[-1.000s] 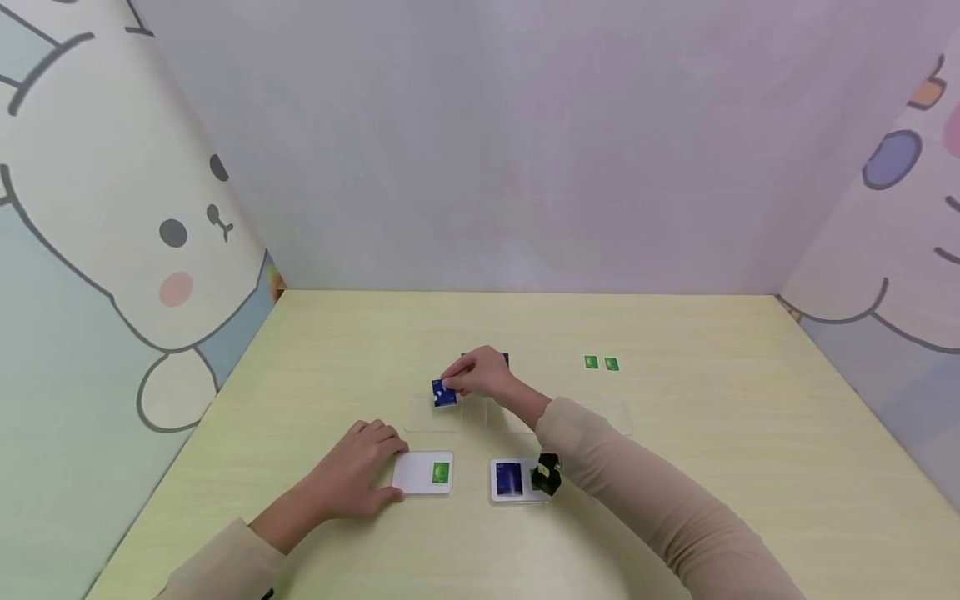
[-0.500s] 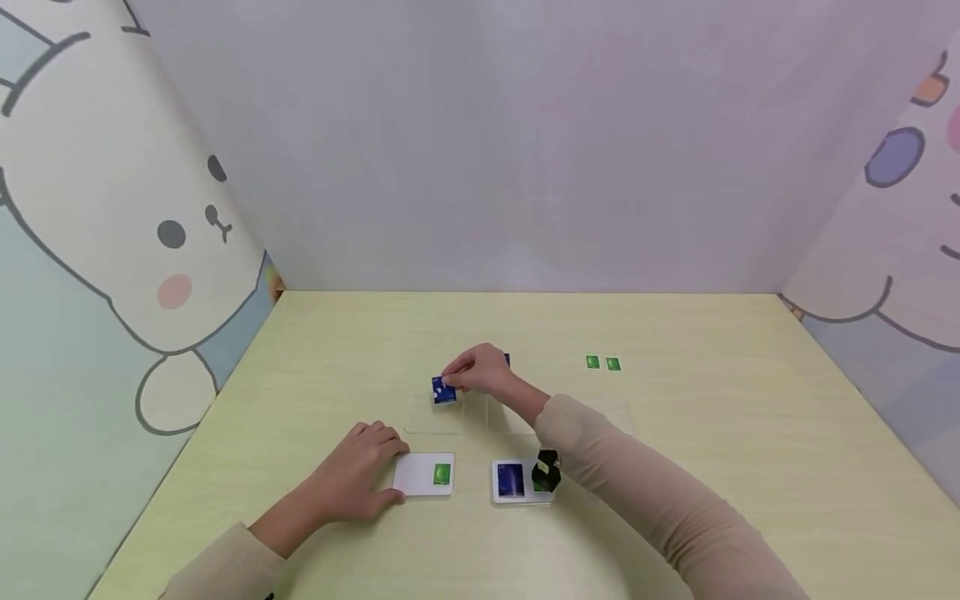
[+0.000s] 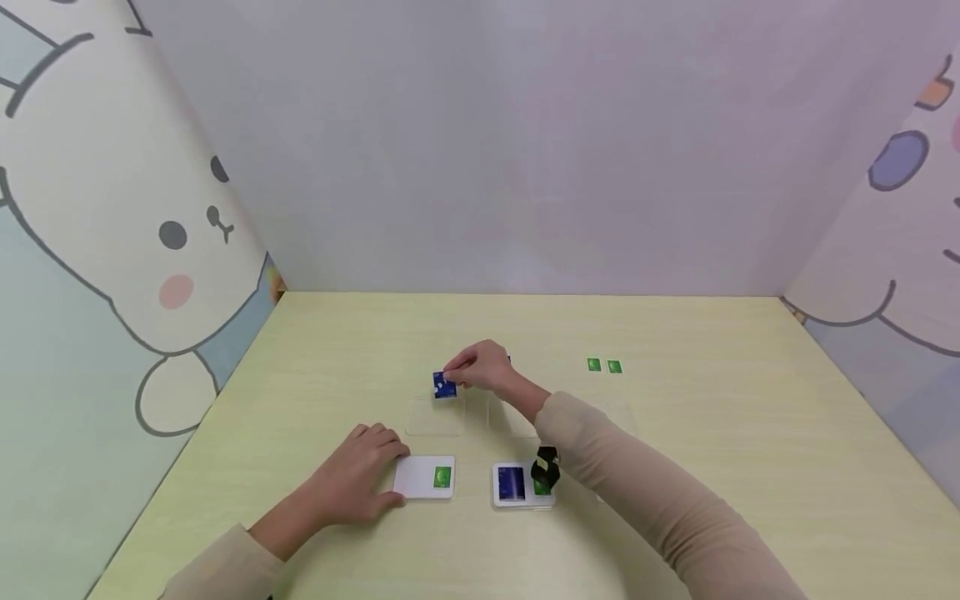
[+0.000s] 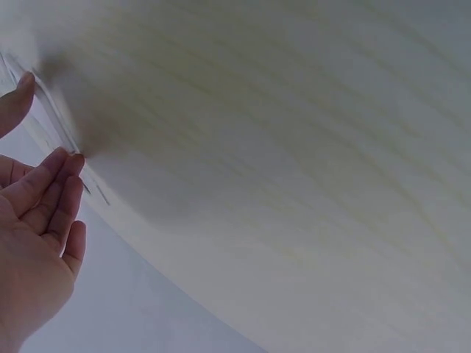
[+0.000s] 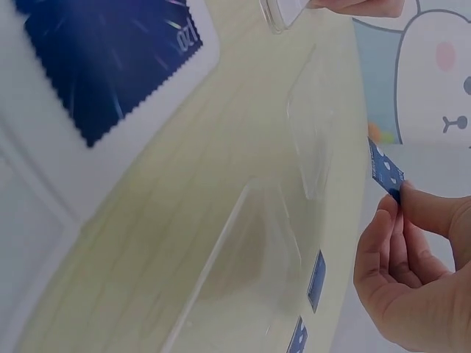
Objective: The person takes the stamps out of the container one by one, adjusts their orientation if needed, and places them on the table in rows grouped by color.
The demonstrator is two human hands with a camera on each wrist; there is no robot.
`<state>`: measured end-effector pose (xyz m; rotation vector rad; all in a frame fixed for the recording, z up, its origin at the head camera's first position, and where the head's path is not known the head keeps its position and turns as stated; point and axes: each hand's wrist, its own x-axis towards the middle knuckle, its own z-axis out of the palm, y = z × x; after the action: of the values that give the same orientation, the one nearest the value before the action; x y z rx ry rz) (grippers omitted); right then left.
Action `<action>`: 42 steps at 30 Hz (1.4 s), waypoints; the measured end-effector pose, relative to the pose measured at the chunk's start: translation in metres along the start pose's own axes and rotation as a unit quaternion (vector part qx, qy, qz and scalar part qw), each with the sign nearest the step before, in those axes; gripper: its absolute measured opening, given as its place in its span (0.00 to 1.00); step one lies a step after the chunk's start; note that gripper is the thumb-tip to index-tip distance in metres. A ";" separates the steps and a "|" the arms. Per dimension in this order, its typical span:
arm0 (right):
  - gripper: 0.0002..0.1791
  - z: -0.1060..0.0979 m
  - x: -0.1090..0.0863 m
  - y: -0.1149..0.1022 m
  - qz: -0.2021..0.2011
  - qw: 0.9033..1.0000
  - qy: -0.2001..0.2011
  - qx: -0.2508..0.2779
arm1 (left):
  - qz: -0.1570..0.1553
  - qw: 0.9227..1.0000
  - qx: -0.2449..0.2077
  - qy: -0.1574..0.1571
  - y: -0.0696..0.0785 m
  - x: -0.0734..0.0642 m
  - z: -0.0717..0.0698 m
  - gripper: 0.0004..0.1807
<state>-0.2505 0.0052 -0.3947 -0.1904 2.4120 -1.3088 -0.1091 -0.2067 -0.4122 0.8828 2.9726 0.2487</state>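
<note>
My right hand (image 3: 480, 365) pinches a small blue postage stamp (image 3: 444, 385) between thumb and fingertips, raised off the table behind a clear plastic cover (image 3: 435, 421). The right wrist view shows that stamp (image 5: 385, 168) tilted, with white shapes on it. My left hand (image 3: 358, 475) grips a white card-like case (image 3: 412, 477) by its left end, thumb at the near edge and fingers at the far edge. On this case's right part lies a green stamp (image 3: 442, 477). A second white case (image 3: 529, 497) to the right bears a dark blue stamp (image 3: 512, 483) and a partly hidden green one (image 3: 542, 490).
Two green stamps (image 3: 594, 365) lie at the back right. Two blue stamps (image 5: 316, 282) rest on the table near the right hand. Another clear cover (image 5: 250, 265) lies beside the first. A black device (image 3: 545, 468) sits on the right forearm. Printed walls enclose the table.
My right hand, with the blue stamp pinched in it, has moved slightly up and away from the near clear cover. The left hand keeps its grip on the white case.
</note>
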 end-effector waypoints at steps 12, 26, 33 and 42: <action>0.10 -0.007 0.003 0.002 -0.006 1.000 0.005 0.010 | -0.003 1.000 0.002 -0.001 0.001 0.000 0.001 0.27; 0.10 -0.005 0.011 0.001 -0.001 1.000 0.008 0.012 | -0.002 1.000 0.002 0.004 0.001 -0.001 0.001 0.27; 0.10 -0.003 0.015 0.002 0.004 1.000 0.011 0.016 | -0.004 1.000 0.004 0.005 0.002 -0.002 0.000 0.27; 0.09 -0.003 0.019 0.003 0.008 1.000 0.013 0.015 | 0.004 1.000 0.004 0.015 0.002 -0.003 0.001 0.27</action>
<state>-0.2693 0.0034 -0.4007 -0.1477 2.4084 -1.3473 -0.1056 -0.2060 -0.4130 0.8991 3.0002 0.2538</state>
